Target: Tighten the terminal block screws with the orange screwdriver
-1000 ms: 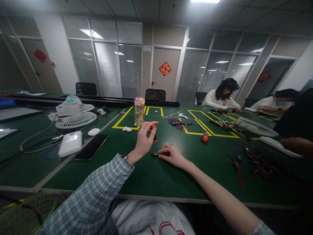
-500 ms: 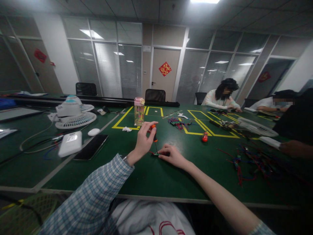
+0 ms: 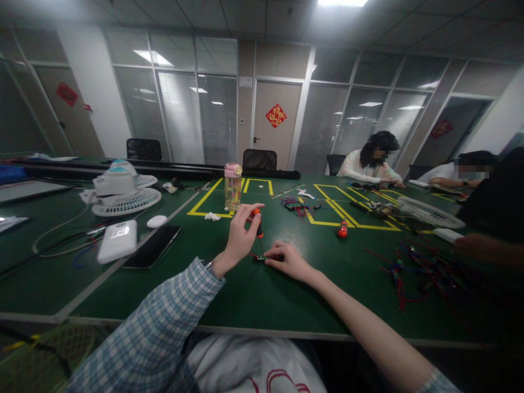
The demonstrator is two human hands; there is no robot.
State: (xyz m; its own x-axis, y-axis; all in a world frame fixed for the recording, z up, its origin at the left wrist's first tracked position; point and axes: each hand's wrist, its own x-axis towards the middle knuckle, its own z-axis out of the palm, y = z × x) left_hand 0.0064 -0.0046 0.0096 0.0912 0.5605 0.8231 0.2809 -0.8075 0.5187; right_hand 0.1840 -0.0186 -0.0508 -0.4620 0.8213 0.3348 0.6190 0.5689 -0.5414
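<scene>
My left hand (image 3: pixel 242 232) is closed around the orange and black handle of a screwdriver (image 3: pixel 258 225). The screwdriver stands nearly upright, its thin shaft running down to a small green circuit board (image 3: pixel 261 258) on the table. Thumb and fingers of my right hand (image 3: pixel 289 261) pinch the right end of that board and hold it against the table top. A short red wire sticks out at the board's left side. Whether the screwdriver tip sits in a screw is too small to tell.
A pink-lidded bottle (image 3: pixel 233 188) stands behind my left hand. Bundles of wired boards (image 3: pixel 298 206) and a tangle of wires (image 3: pixel 426 270) lie ahead and right, near a red screwdriver (image 3: pixel 343 229). Leftward are a phone (image 3: pixel 153 247), power bank (image 3: pixel 118 241) and fan (image 3: pixel 126 201). Co-workers sit at right.
My hands, the screwdriver and the board look almost unmoved. At the far right, another person's hand has shifted slightly left with the white fan handle.
</scene>
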